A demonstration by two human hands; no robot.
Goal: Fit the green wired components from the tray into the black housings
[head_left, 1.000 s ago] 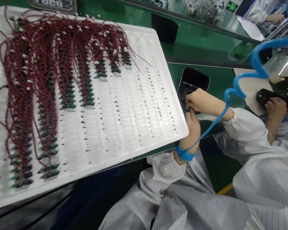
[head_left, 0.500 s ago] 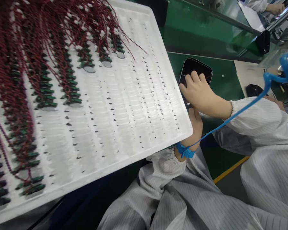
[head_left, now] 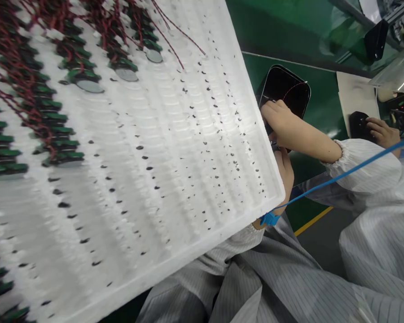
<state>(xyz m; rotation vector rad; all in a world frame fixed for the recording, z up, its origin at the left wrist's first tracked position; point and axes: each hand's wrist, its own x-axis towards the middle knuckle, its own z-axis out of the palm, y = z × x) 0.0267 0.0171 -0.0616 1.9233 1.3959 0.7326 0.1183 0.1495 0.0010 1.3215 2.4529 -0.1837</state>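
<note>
A black rounded tray [head_left: 278, 81] lies on the green bench under my hands. My right hand [head_left: 284, 122] is over its near side, fingers curled together in a pinch. A thin red wire [head_left: 293, 88] with a white tip runs from beside its knuckles across the tray. Just below, my left hand [head_left: 285, 172], with a blue wrist strap [head_left: 270, 219], has its fingers closed near a small greyish piece [head_left: 275, 146]. What either hand grips is hidden. The white foam tray's [head_left: 252, 224] edge covers part of my left hand. Green circuit boards [head_left: 65, 157] with red wires stand in its slots.
A blue cord [head_left: 343, 176] stretches from the wrist strap to the right. At the far right, another person's hand [head_left: 384, 132] rests by a black object [head_left: 359, 125] near a beige board [head_left: 358, 92]. A black stand [head_left: 376, 41] is at upper right.
My right hand's spread fingers have drawn together, and the red wire now shows in the black tray. The view has shifted closer over the foam tray. Another person's hand has come into clearer view.
</note>
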